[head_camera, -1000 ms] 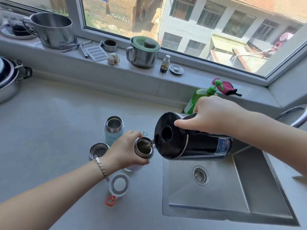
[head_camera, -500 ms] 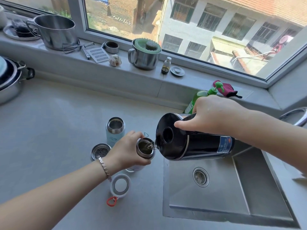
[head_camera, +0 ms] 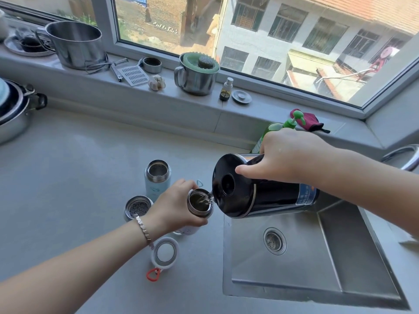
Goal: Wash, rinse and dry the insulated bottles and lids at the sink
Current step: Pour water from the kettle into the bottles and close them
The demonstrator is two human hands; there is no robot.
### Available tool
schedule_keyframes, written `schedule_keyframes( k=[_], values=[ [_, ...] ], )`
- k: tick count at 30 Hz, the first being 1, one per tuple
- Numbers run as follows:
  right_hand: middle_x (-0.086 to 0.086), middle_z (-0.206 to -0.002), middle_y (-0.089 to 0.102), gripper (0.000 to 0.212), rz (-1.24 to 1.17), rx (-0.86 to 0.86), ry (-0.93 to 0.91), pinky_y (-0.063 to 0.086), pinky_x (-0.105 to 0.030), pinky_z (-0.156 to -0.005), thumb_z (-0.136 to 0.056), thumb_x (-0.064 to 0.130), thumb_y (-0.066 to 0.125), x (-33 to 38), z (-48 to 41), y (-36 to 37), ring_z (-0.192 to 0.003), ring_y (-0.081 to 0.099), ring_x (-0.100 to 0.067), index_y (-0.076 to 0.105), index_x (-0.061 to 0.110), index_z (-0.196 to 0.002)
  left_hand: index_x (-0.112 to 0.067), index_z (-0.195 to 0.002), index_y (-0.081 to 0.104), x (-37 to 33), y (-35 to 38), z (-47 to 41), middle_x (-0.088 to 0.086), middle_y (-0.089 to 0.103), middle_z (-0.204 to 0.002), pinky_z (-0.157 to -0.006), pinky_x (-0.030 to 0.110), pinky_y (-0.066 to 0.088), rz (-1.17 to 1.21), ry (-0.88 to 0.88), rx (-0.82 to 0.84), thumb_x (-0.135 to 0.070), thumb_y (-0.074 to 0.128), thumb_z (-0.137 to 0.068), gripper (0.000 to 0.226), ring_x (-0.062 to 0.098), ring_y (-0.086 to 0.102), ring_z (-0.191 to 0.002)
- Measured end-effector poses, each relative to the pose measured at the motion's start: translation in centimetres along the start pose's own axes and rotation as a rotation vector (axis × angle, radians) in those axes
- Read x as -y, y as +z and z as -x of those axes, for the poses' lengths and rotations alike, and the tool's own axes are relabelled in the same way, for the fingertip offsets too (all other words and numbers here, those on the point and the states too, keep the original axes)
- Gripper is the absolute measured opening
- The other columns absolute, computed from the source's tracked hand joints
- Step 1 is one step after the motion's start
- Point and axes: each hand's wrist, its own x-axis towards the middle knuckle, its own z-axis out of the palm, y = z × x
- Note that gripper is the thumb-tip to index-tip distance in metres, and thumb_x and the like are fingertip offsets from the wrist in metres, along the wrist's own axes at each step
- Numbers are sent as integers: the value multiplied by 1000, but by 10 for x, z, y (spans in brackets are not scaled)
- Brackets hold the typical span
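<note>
In the head view, at the centre of the frame, we see the left hand [head_camera: 174,208] wrapped round the neck of a small open bottle [head_camera: 196,212], fingers curled about its steel rim, the bottle standing on the grey counter [head_camera: 68,177] just left of the sink [head_camera: 340,257]. To the right of centre the right hand [head_camera: 288,155] grasps a black jug [head_camera: 260,193] from above, with the thumb stretched along its side. The jug is tipped toward the left over the sink's near corner, and a thin stream of water [head_camera: 207,198] runs from its spout into the small bottle's mouth. A silver bracelet [head_camera: 142,227] sits on the left wrist. Just left of that hand a pale blue bottle [head_camera: 157,180] stands upright and uncapped, and a round metal strainer piece [head_camera: 138,207] lies below it in the frame. Near the lower centre a white lid [head_camera: 165,252] with an orange loop [head_camera: 153,274] rests flat on the counter. The sink fills the lower right, its drain [head_camera: 274,241] uncovered. Behind the right hand a green pump bottle [head_camera: 275,129] stands partly hidden, beside a pink cloth [head_camera: 310,120]. Along the windowsill at the top we make out a steel pot [head_camera: 74,44], a grater [head_camera: 133,75], a garlic bulb [head_camera: 156,82] and a mug with a green lid [head_camera: 196,73].
</note>
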Motion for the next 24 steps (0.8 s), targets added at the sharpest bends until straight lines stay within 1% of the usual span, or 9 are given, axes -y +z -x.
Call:
schedule_keyframes(
  k=[8, 13, 24],
  values=[
    [-2, -53, 37, 61, 12, 6, -5, 25, -25, -46, -74, 65, 51, 1, 2, 0, -49, 37, -15, 34, 12, -50, -25, -90, 52, 2, 1, 1, -4, 53, -92, -77, 29, 45, 3, 4, -6, -33, 85, -53, 50, 12, 53, -86],
    [-2, -53, 37, 60, 21, 20, -1, 26, -25, -47, -74, 65, 51, 2, 2, 1, -49, 36, -15, 34, 12, -50, -24, -92, 53, 1, 2, 2, -4, 53, -92, -75, 26, 44, -5, -3, -12, -33, 84, -54, 50, 12, 53, -86],
    [-2, -54, 38, 60, 55, -4, -29, 25, -24, -47, -74, 65, 50, 5, 3, -3, -50, 36, -13, 34, 13, -50, -22, -96, 55, 1, 4, 2, -4, 55, -94, -77, 27, 45, -9, -7, -3, -34, 84, -55, 52, 12, 54, -88]
  ],
)
